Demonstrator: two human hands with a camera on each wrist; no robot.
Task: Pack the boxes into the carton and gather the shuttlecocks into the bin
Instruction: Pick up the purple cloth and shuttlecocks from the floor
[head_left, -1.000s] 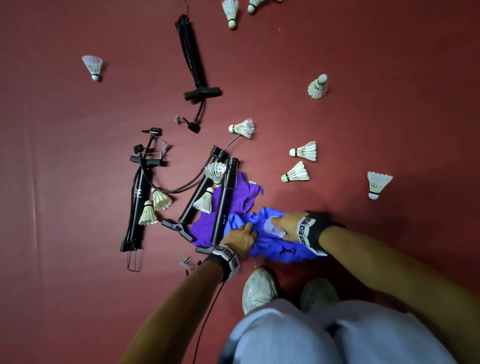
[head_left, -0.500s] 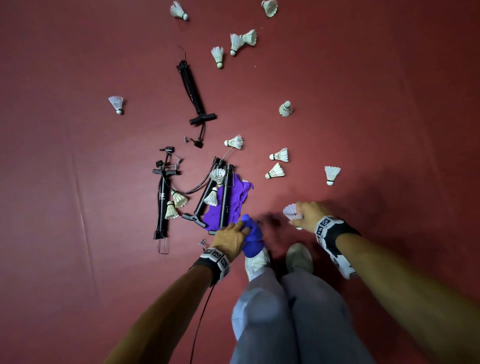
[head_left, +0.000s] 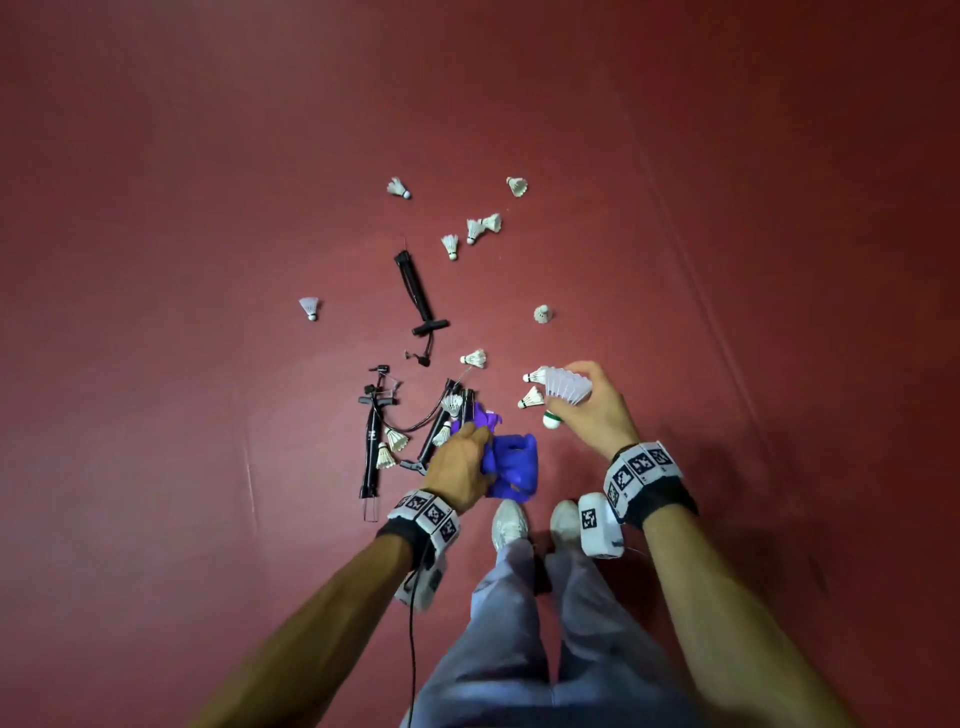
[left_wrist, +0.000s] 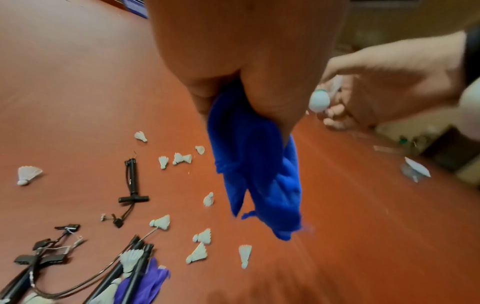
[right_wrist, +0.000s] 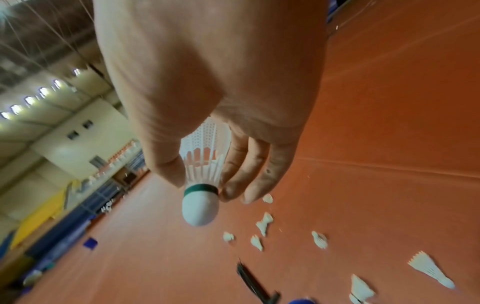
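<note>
Gripping shuttlecock (right_wrist: 201, 181) w/ R fingers (right_wrist: 249, 164)

White shuttlecock (right_wrist: 201, 181) with green band, blue cloth (left_wrist: 255, 168), red floor (head_left: 208, 208)

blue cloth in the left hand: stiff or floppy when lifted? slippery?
Probably floppy: the blue cloth hangs in loose folds below the left hand. Likely light, since a bunched one-hand grip carries it. Slipperiness can't be judged from these views.
</note>
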